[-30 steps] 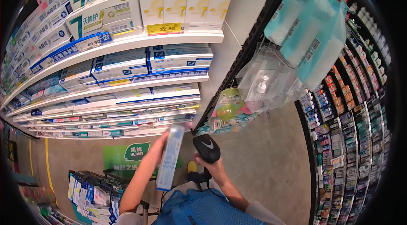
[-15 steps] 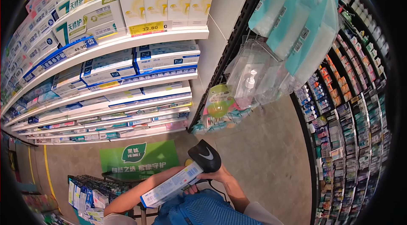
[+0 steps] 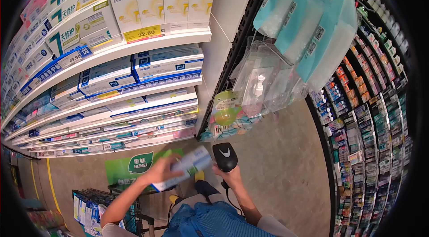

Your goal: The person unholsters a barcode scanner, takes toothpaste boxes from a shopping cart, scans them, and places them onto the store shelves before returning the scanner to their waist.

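A white and blue toothpaste box [image 3: 193,164], smeared by motion, is gripped near its left end by my left hand [image 3: 161,171]. My right hand [image 3: 230,177] is wrapped round the handle of a black barcode scanner [image 3: 225,156], its head pointing up and away from me. A dark cable hangs from the scanner past my blue vest. The box's right end lies close to the scanner head, with a small gap between them. Below my left forearm stands a wire cart [image 3: 96,192] holding several toothpaste boxes.
White shelves [image 3: 147,42] at the left carry rows of toothpaste boxes. Clear and teal plastic bags [image 3: 308,27] hang from a dark rack in the middle. A curved wall of stocked shelves [image 3: 366,147] closes the right side. A green floor sticker [image 3: 129,165] lies ahead.
My left hand has come up from under the box and now grips its left end from above. The box has risen away from my body. The scanner has turned more upright and shifted right.
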### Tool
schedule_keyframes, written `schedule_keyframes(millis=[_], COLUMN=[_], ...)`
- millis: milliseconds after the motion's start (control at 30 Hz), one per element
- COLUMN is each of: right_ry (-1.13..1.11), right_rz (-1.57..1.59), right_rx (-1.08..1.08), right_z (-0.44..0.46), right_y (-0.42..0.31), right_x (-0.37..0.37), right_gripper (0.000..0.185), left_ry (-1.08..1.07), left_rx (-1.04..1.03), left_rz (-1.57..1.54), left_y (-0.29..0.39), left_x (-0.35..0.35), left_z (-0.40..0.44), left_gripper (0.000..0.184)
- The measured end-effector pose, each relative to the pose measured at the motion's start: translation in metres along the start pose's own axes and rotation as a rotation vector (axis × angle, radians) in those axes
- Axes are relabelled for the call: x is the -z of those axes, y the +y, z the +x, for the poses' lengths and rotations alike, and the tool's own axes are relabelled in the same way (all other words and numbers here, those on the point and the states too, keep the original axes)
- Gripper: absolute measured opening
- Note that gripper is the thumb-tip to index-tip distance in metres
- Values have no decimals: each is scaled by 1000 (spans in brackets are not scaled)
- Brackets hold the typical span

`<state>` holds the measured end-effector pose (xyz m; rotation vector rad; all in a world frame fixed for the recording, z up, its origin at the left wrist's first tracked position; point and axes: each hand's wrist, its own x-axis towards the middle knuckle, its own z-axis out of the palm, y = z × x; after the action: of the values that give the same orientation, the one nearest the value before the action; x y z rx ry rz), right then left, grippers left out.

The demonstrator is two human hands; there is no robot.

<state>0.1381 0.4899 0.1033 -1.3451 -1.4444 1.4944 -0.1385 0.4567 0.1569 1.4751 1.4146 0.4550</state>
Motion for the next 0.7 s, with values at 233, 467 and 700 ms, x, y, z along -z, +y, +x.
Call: schedule_keyframes(millis=[233,467,700], right_ry=[-49,-3,-34], right_rz=[68,239,243], right_rx=[-166,-253,-310], right_z=[-19,-30,-29], right_y=[13,4,14], right_x=[20,20,25], right_gripper=[29,25,29], left_ry=[450,548,688], left_rx=[-173,-251,-305], left_rz=[560,861,837], left_y=[-27,-39,-59], left_x=[82,93,82], left_z=[111,180,213], left_gripper=[48,44,45])
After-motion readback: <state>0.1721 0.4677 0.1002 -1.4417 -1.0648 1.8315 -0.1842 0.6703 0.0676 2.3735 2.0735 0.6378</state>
